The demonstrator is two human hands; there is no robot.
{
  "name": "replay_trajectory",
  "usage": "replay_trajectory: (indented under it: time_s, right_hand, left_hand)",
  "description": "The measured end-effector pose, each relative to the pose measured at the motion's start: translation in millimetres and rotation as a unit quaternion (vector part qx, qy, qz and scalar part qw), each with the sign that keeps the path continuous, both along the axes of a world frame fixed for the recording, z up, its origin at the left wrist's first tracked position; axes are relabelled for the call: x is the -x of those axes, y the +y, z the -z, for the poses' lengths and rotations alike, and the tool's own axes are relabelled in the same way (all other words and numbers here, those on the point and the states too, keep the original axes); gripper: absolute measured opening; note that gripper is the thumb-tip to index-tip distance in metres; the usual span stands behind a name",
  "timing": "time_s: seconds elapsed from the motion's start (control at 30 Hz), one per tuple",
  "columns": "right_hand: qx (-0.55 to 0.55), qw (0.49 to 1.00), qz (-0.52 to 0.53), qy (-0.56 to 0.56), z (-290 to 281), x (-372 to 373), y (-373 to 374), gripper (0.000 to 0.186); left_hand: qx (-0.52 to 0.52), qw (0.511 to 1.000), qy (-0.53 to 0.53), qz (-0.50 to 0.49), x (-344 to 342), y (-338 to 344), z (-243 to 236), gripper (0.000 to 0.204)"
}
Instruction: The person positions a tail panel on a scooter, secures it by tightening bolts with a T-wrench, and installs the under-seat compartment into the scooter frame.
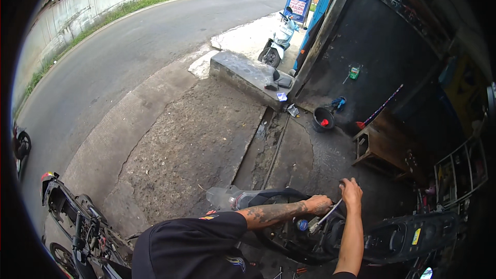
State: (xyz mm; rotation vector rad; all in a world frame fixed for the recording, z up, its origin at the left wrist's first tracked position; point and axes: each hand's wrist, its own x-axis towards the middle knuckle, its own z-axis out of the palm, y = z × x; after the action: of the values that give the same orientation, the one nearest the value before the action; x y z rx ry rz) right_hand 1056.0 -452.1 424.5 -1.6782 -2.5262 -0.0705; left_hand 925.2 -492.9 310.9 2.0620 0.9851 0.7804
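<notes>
The left hand (319, 205) reaches across a dark motorbike (338, 230), its fingers curled beside a pale metal rod (326, 218); whether they grip anything cannot be told. The right hand (351, 191) is raised just to the right of it, fingers bent and thumb partly apart, near the rod's upper end. Its grip on the rod is also unclear. The rod slants down and to the left from between the hands into the motorbike, near a round blue cap (302, 225) below the left hand.

A long black part with a yellow label (416, 236) lies to the right of both hands. Beyond the right hand stand a wooden table (390, 137) and a black bucket (317, 116) with something red inside. Well to the left of the hands is a stripped motorbike frame (77, 232); far beyond them, a light blue scooter (280, 39) is parked near a concrete block (243, 72).
</notes>
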Motion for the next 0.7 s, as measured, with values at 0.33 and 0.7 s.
replay_trajectory:
  time_s: [0.33, 0.7]
  right_hand:
    - [0.048, 0.982, -0.079, 0.166, -32.6, 37.5, -142.5, 0.061]
    - [0.009, 0.997, -0.038, 0.062, 6.7, -12.8, -55.2, 0.055]
  left_hand:
    - [0.002, 0.999, 0.003, -0.047, -7.3, 4.6, 17.9, 0.022]
    - [0.010, 0.994, 0.075, -0.083, 6.7, -14.1, -1.8, 0.024]
